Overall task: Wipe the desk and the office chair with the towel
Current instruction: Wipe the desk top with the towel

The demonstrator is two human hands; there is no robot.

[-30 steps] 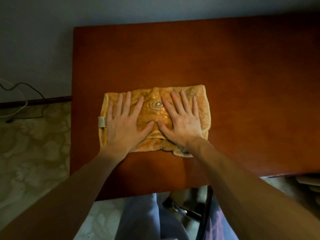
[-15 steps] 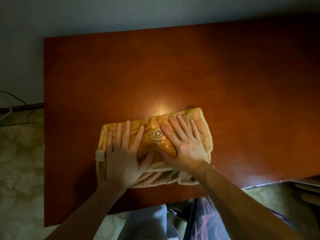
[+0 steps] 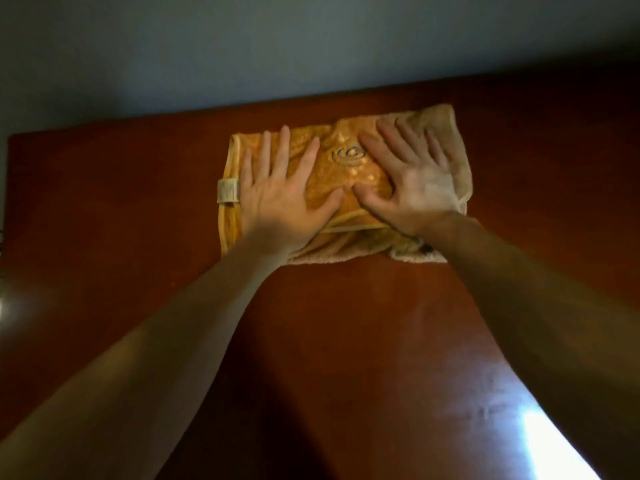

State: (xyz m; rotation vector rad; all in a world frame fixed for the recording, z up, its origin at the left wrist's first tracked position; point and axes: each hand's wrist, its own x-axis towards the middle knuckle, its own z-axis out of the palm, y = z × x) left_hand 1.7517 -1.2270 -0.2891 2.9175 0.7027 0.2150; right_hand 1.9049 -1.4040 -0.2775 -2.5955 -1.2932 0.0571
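Note:
A folded orange towel [image 3: 349, 174] with a spiral emblem and a small white side tag lies on the dark red-brown wooden desk [image 3: 346, 341], near the desk's far edge. My left hand [image 3: 277, 188] presses flat on the towel's left half with its fingers spread. On the right half my right hand [image 3: 412, 178] presses flat as well, fingers straight and pointing away from me. Both forearms stretch far out over the desk. The office chair is out of view.
A grey wall [image 3: 311, 46] rises right behind the desk's far edge. The desk's left edge [image 3: 8, 188] shows at the far left of the view. A bright light reflection [image 3: 554, 441] sits on the desk surface at the lower right.
Both hands have pushed the towel away from me, from the desk's near part up to its far edge by the wall. The view tilted up, so my legs and the floor dropped out of sight.

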